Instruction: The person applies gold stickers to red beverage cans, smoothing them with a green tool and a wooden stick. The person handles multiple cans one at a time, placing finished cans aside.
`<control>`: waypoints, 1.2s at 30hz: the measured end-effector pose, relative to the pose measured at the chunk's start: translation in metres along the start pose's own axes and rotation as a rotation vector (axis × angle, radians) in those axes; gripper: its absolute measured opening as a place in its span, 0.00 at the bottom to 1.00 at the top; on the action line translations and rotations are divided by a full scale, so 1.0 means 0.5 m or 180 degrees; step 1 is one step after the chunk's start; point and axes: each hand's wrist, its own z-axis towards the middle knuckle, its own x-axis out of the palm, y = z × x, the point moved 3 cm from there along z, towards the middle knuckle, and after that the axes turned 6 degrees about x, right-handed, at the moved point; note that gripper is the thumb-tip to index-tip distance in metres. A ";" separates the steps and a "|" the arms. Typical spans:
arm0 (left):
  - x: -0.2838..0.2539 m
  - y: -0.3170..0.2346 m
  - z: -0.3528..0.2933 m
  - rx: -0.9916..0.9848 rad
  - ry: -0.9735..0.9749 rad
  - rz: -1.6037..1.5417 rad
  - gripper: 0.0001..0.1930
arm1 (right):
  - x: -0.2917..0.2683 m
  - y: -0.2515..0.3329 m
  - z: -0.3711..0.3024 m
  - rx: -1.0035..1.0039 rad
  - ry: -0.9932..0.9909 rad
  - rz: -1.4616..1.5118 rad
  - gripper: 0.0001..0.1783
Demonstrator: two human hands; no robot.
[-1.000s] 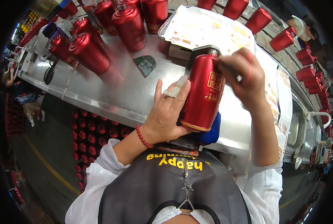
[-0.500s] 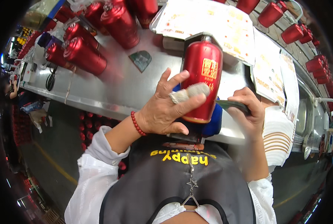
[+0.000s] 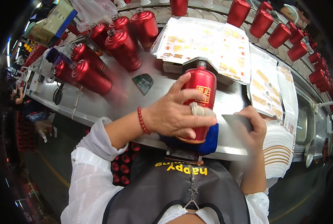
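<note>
Red bottle is propped on a blue cloth at the near edge of the metal table, neck pointed away from the body, close to a dark notched bracket. Gold label is seen on its front, partly covered by fingers. Left hand is laid across the bottle's front from the left side; fingers are spread apart, one wrapped in a pale bandage. Whether the bottle is firmly clamped by that hand cannot be told. Red bead bracelet is worn on the left wrist.

Thin dark plate is pinched in the right hand, thumb and fingers closed together on it; hand is partly blurred. Plate is held to the right of the bottle, tip turned toward it, apart from it.

Dark green flat piece is left lying on the table, to the left of the bottle. Printed white sheets are spread behind the bracket. Bunch of red bottles is stood at far left on the table; more bottles are lined up at far right. Striped white stack is seen beside the right forearm.
</note>
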 end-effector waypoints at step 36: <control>-0.541 -0.287 -0.633 -0.3388 -0.3647 -0.0202 0.13 | 0.196 0.143 -0.046 -0.0723 0.0549 -0.0033 0.17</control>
